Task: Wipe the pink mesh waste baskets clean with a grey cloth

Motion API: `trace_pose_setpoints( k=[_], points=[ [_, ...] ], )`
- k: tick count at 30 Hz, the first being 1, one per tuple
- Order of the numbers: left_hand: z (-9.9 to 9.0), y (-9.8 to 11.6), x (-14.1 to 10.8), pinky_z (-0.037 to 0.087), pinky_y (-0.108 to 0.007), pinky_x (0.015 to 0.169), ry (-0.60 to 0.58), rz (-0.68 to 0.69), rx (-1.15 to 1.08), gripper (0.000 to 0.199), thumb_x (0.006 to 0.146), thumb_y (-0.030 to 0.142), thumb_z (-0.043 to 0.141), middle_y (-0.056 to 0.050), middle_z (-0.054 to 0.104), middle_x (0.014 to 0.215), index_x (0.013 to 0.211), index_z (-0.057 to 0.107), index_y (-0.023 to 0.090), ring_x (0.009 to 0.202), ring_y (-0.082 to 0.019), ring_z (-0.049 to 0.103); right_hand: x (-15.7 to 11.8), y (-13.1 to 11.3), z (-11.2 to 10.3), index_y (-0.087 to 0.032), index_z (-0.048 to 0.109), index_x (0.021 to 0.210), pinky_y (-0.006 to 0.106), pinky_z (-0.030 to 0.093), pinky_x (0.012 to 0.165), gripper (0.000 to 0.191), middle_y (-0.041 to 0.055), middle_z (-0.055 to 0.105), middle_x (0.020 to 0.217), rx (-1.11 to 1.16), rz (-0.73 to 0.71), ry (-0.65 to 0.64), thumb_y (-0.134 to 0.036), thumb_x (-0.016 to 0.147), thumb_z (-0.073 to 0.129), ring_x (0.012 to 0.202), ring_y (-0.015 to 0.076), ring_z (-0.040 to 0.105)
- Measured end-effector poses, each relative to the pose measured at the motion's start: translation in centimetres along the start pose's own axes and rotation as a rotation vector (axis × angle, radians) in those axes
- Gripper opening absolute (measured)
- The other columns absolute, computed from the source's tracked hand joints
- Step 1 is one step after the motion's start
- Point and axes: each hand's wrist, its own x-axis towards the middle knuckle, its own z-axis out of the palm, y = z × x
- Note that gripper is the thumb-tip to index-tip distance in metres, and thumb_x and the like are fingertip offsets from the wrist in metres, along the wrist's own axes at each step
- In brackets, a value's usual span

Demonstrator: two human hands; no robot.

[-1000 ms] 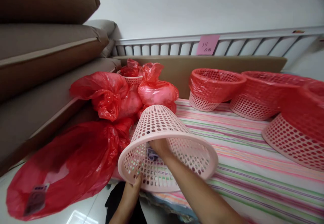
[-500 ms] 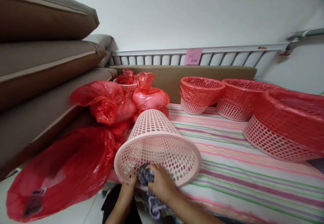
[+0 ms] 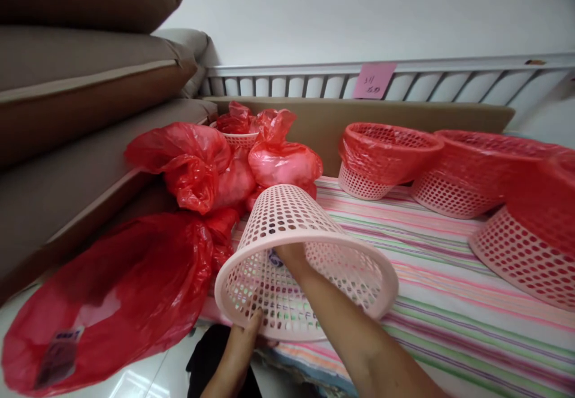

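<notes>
A pale pink plastic basket (image 3: pixel 287 218) with a perforated wall lies on its side, its mouth toward me. My left hand (image 3: pixel 246 332) grips the lower left of its rim, with the thumb lapped over the inside and the fingers underneath. Deep inside the basket is my right hand (image 3: pixel 291 254), the forearm passing through the mouth. Beside it shows a bit of grey and purple knitted cloth (image 3: pixel 275 259), bunched at the hand; the basket wall hides most of the fingers.
Red plastic bags (image 3: pixel 283 161) crowd the left, and a large loose one (image 3: pixel 121 302) hangs over the edge. Pink baskets lined with red bags (image 3: pixel 366 182) stand at right on the striped sheet (image 3: pixel 431 290). Thick cushions (image 3: pixel 90 74) are stacked at left.
My right hand has moved from the basket's mouth to deep inside, taking the knitted cloth with it. My left hand has shifted from the cloth to the rim. The view has turned slightly.
</notes>
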Motion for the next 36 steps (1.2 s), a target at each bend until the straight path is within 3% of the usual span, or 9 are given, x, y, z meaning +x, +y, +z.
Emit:
trace_pose_setpoints(
  k=[6, 11, 14, 19, 22, 26, 29, 32, 36],
  points=[
    [0.2, 0.0, 0.1, 0.06, -0.04, 0.06, 0.005, 0.038, -0.023, 0.07, 0.069, 0.039, 0.068, -0.013, 0.06, 0.12, 0.133, 0.046, 0.022, 0.086, -0.028, 0.066, -0.5, -0.1, -0.8, -0.021, 0.047, 0.127, 0.037, 0.03, 0.1, 0.049, 0.0084, 0.053, 0.128, -0.117, -0.029, -0.104, -0.016, 0.078, 0.05, 0.121, 0.0249, 0.042],
    [0.1, -0.2, 0.3, 0.06, -0.04, 0.06, -0.013, 0.061, -0.001, 0.074, 0.067, 0.042, 0.07, -0.013, 0.065, 0.112, 0.133, 0.045, 0.021, 0.081, -0.028, 0.068, -7.5, -0.8, -3.1, -0.019, 0.059, 0.109, 0.033, 0.038, 0.086, 0.044, 0.0092, 0.062, 0.101, -0.207, -0.047, -0.226, -0.011, 0.065, 0.055, 0.097, 0.0243, 0.053],
    [0.3, -0.4, 0.3, 0.06, -0.043, 0.06, -0.04, 0.076, -0.023, 0.081, 0.066, 0.046, 0.071, -0.015, 0.066, 0.112, 0.135, 0.041, 0.018, 0.085, -0.032, 0.069, -12.4, -1.0, -4.6, -0.022, 0.059, 0.107, 0.031, 0.037, 0.084, 0.044, 0.0069, 0.06, 0.1, -0.221, -0.113, -0.274, -0.012, 0.064, 0.054, 0.097, 0.0232, 0.052],
    [-0.2, 1.3, -0.3, 0.045, -0.048, 0.098, 0.029, 0.301, 0.072, 0.078, 0.057, 0.049, 0.076, -0.02, 0.063, 0.121, 0.12, 0.057, 0.008, 0.117, -0.038, 0.054, -16.1, -0.2, -6.5, -0.025, 0.057, 0.11, 0.032, 0.036, 0.088, 0.046, 0.0068, 0.056, 0.107, -0.229, -0.13, -0.291, -0.016, 0.065, 0.055, 0.103, 0.0247, 0.048],
    [-0.9, 3.4, -1.4, 0.035, -0.046, 0.107, 0.1, 0.412, 0.106, 0.072, 0.054, 0.047, 0.078, -0.017, 0.063, 0.122, 0.114, 0.061, 0.011, 0.124, -0.036, 0.049, -16.4, 0.3, -7.8, -0.026, 0.057, 0.109, 0.033, 0.037, 0.087, 0.049, 0.0068, 0.057, 0.107, -0.259, -0.113, -0.303, -0.012, 0.062, 0.053, 0.103, 0.0251, 0.049],
    [-0.9, 4.0, -3.0, 0.045, -0.051, 0.097, 0.043, 0.339, 0.175, 0.064, 0.056, 0.045, 0.077, -0.013, 0.069, 0.112, 0.112, 0.064, 0.017, 0.114, -0.037, 0.057, -17.3, 1.0, -9.4, -0.026, 0.058, 0.108, 0.035, 0.037, 0.088, 0.054, 0.0078, 0.057, 0.109, -0.298, -0.052, -0.286, -0.008, 0.058, 0.05, 0.103, 0.0267, 0.049],
    [-0.1, 2.2, -3.0, 0.058, -0.05, 0.07, -0.012, 0.227, 0.187, 0.073, 0.058, 0.053, 0.074, -0.012, 0.065, 0.117, 0.122, 0.058, 0.022, 0.095, -0.036, 0.065, -18.5, 1.2, -9.7, -0.025, 0.059, 0.108, 0.036, 0.037, 0.089, 0.053, 0.0078, 0.058, 0.108, -0.251, 0.027, -0.238, -0.008, 0.059, 0.051, 0.103, 0.0267, 0.05],
    [0.5, -0.1, -2.1, 0.059, -0.042, 0.053, -0.048, 0.163, 0.151, 0.087, 0.056, 0.061, 0.073, -0.012, 0.065, 0.113, 0.13, 0.05, 0.021, 0.081, -0.032, 0.067, -19.0, 1.0, -8.5, -0.028, 0.058, 0.109, 0.034, 0.037, 0.092, 0.049, 0.0053, 0.057, 0.11, -0.127, 0.049, -0.175, -0.013, 0.062, 0.056, 0.106, 0.0256, 0.049],
    [0.6, -1.7, -0.9, 0.059, -0.042, 0.054, -0.132, 0.121, 0.131, 0.097, 0.055, 0.062, 0.074, -0.015, 0.066, 0.11, 0.135, 0.043, 0.016, 0.075, -0.03, 0.067, -16.1, 0.8, -5.8, -0.027, 0.059, 0.11, 0.034, 0.036, 0.095, 0.047, 0.0061, 0.058, 0.109, -0.09, 0.004, -0.136, -0.014, 0.065, 0.057, 0.106, 0.025, 0.05]
  ],
)
